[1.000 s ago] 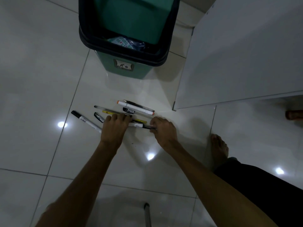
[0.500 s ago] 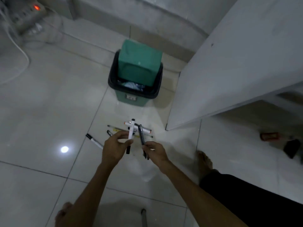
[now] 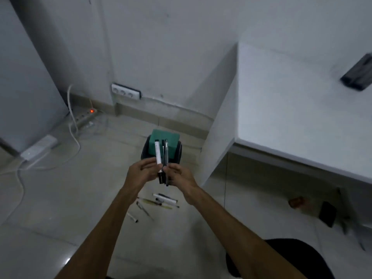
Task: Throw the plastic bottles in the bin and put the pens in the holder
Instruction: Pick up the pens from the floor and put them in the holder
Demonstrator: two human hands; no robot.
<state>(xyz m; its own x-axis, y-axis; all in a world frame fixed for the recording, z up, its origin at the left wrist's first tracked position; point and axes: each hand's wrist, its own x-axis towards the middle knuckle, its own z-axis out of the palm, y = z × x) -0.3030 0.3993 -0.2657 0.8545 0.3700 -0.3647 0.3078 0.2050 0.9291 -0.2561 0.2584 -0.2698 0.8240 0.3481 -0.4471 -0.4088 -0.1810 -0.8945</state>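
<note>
My left hand (image 3: 141,172) and my right hand (image 3: 178,176) meet in front of me, both gripping an upright bundle of pens: a white marker (image 3: 158,155) and dark pens (image 3: 165,158). The bundle stands in front of the green bin (image 3: 171,137) with its black rim, which sits on the floor by the wall. Several more pens (image 3: 161,201) lie scattered on the tiles below my hands. A dark object (image 3: 357,74) lies on the white table at the far right; I cannot tell whether it is the holder.
A white table (image 3: 291,107) fills the right side, its edge close to my right arm. A power strip (image 3: 84,115) and cables (image 3: 74,135) lie at the left wall. Small dark items (image 3: 327,214) sit on the floor under the table.
Both hands lifted pens off the floor and brought them together upright. My head rose, so the bin and floor pens now look farther away and the wall and table top appeared.
</note>
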